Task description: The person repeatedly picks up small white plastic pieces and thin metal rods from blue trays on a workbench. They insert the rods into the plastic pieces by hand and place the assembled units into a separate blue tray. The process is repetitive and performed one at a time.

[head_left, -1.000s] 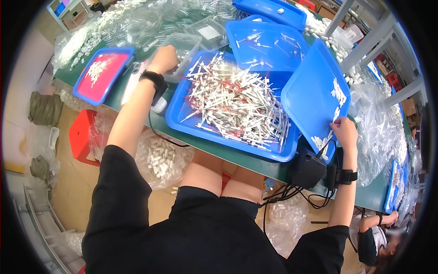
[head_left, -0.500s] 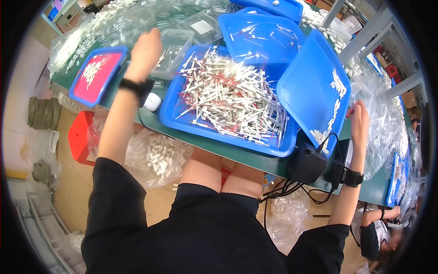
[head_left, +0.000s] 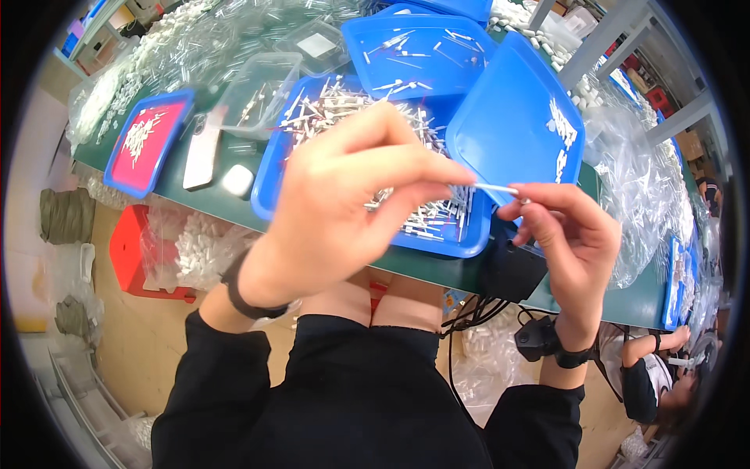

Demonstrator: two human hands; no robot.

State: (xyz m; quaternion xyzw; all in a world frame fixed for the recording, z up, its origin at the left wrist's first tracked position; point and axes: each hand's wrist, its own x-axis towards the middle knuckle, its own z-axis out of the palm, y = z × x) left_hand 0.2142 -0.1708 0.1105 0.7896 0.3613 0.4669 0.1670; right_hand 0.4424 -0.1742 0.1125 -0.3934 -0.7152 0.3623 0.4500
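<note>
- A white stick (head_left: pixel 496 187) is held in the air above the near part of the blue tray (head_left: pixel 482 233), between the two hands, with the tilted tray (head_left: pixel 508 105) behind it to the right.
- By the left hand (head_left: pixel 462 186), the stick's left end is pinched between thumb and index finger; the hand is held over the pile (head_left: pixel 426 223) and much of it is hidden.
- By the right hand (head_left: pixel 517 200), the stick's right end is grasped at the fingertips, with the fingers bent. A small pale bit (head_left: pixel 525 202) is seen just below that end; whether it is part of the stick cannot be told.
- The step in hand is judged to be fine two-handed work on a single stick, perhaps a fitting or adjusting of its right end.
- For the next move, a light pinch, steady wrists and ends kept in line seem to be called for.
- The stick looks thin, straight and smooth, and is tilted slightly down to the right; its covered ends cannot be made out.
</note>
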